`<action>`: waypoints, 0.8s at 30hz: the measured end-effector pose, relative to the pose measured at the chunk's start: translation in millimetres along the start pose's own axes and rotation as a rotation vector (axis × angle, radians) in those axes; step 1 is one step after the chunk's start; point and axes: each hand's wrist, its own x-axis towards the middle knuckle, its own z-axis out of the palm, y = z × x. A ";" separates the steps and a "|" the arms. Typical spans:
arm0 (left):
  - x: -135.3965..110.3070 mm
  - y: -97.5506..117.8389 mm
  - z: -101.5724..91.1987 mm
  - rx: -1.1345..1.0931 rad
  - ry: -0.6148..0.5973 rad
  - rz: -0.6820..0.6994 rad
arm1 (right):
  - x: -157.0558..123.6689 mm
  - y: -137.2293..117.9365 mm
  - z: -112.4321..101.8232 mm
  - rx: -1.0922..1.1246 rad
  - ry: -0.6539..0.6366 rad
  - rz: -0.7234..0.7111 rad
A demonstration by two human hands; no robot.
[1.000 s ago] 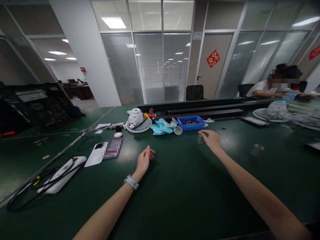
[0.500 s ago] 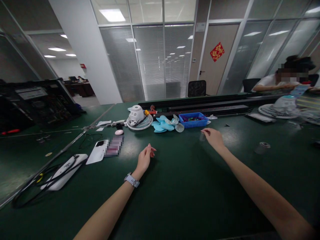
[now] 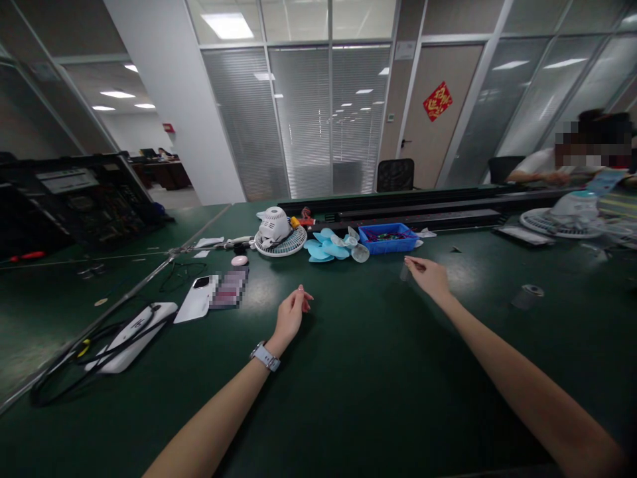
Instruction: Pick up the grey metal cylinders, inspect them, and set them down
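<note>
The right hand (image 3: pixel 430 279) is held nearly closed, with a small grey cylinder (image 3: pixel 405 273) pinched between thumb and fingertips near its top; whether its base is touching the desk (image 3: pixel 348 372) cannot be told. The left hand (image 3: pixel 289 313) is held half open over the desk, its fingers loosely curled, and no object is seen in its grasp. A wristwatch (image 3: pixel 265 356) is worn on the left wrist.

To the right of the right hand, a second grey cylinder (image 3: pixel 528 297) is stood upright, well apart from it. Just beyond the right hand, a blue plastic tray (image 3: pixel 393 247) is placed, in which a tangle of wires (image 3: pixel 386 236) is held. Beyond and between the hands, light-blue fan blades (image 3: pixel 323 249) are laid beside clear fan blades (image 3: pixel 361 253). Straight beyond the left hand, a white fan head (image 3: pixel 275 226) is rested on its round grille (image 3: pixel 291 247).

To the left of the left hand, a pink round case (image 3: pixel 239 261) and a white phone (image 3: pixel 194 305) are seen; farther left, a white power strip (image 3: pixel 132 345) is crossed by a black cable (image 3: pixel 47 392). Far to the right of the right hand, a co-worker (image 3: pixel 540 166) is seated across the desk.
</note>
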 end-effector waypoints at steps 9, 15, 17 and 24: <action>-2.1 4.7 -0.5 0.006 0.057 -0.020 | -17.2 -2.9 13.2 0.321 -0.092 0.148; -2.3 6.7 -0.8 -0.003 0.106 -0.049 | -56.7 -107.4 29.0 0.568 -0.505 -0.056; -2.5 5.6 -1.3 -0.002 0.135 -0.052 | -69.0 -134.0 37.8 0.600 -0.606 -0.091; -5.0 15.0 4.0 0.099 0.114 -0.003 | -82.7 -148.0 53.2 0.596 -0.664 -0.202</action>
